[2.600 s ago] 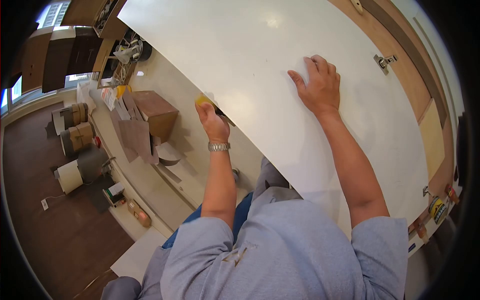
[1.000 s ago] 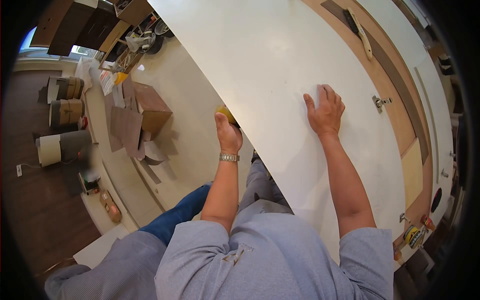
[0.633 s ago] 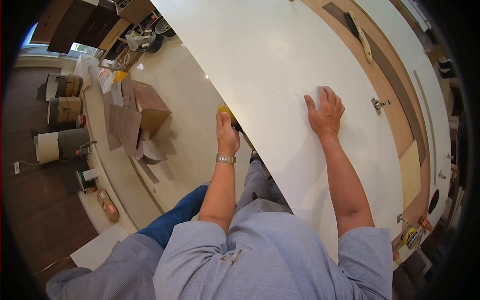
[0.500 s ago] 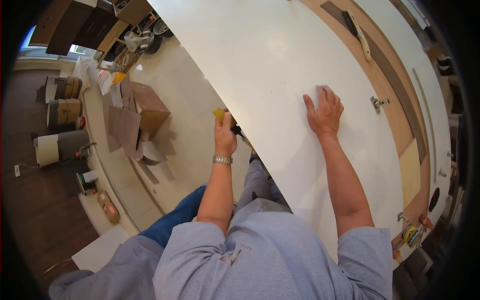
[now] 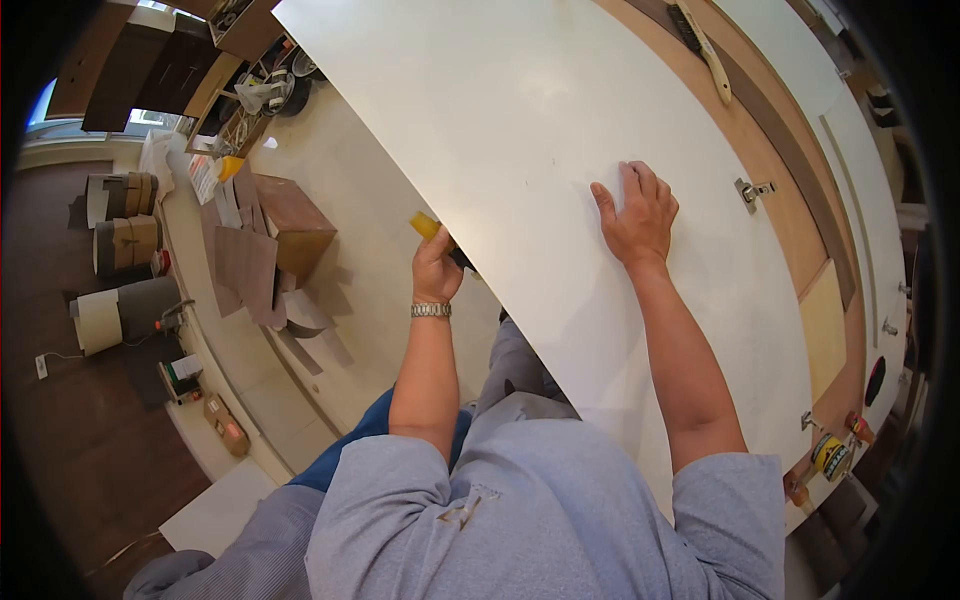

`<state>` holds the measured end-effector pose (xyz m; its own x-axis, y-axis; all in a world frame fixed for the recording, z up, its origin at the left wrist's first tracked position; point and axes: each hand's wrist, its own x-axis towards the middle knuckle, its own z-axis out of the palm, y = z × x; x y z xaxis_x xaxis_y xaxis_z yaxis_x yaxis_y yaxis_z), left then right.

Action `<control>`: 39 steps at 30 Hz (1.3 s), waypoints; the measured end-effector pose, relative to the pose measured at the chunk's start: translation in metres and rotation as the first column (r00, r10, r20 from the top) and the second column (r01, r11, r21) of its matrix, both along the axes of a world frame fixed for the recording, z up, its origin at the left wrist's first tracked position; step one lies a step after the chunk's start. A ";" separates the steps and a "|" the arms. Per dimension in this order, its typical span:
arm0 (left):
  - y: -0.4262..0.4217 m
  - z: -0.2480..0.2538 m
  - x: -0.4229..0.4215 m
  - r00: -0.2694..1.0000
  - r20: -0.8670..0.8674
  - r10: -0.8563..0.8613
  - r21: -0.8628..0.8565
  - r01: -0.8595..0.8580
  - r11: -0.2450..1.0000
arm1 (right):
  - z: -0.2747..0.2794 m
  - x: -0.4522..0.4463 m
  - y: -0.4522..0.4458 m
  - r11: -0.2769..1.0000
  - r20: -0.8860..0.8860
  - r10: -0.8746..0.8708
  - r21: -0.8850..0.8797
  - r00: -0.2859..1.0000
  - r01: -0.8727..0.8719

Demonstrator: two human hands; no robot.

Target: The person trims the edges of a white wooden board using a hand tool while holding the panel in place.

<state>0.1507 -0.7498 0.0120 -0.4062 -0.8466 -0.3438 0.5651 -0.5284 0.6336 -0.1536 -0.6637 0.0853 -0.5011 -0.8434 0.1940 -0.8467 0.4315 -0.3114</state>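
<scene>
A large white panel (image 5: 520,150) runs diagonally through the middle of the view. Just outside its left edge, my left hand (image 5: 437,270), with a metal watch on the wrist, is closed on a yellow and black tool (image 5: 425,225). The tool's yellow end sticks out past my fingers; its dark part lies partly hidden between my hand and the panel edge. My right hand (image 5: 642,217) rests flat on the panel's white face, fingers slightly spread, holding nothing. Beyond it, a metal hinge (image 5: 748,193) is fixed at the panel's right side.
A wooden-handled brush (image 5: 703,50) lies on the boards at upper right. A yellow-labelled can (image 5: 830,456) stands at lower right. On the left are a brown box (image 5: 290,220) with sheet scraps and several rolls (image 5: 127,245). Another person's clothed body (image 5: 265,530) is at lower left.
The view has shifted slightly. My left hand has moved a little along the panel edge, and more of the yellow tool end shows. My right hand stays flat on the panel.
</scene>
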 end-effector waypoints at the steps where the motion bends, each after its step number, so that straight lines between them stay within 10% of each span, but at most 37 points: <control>1: -0.002 0.001 0.001 1.000 0.019 -0.010 -0.005 0.010 1.000 | -0.001 0.000 -0.001 1.000 -0.008 -0.002 0.005 1.000 0.002; 39: -0.003 -0.003 0.000 0.978 0.202 0.050 -0.050 -0.041 0.998 | -0.001 0.000 -0.001 1.000 0.021 -0.004 -0.004 1.000 0.004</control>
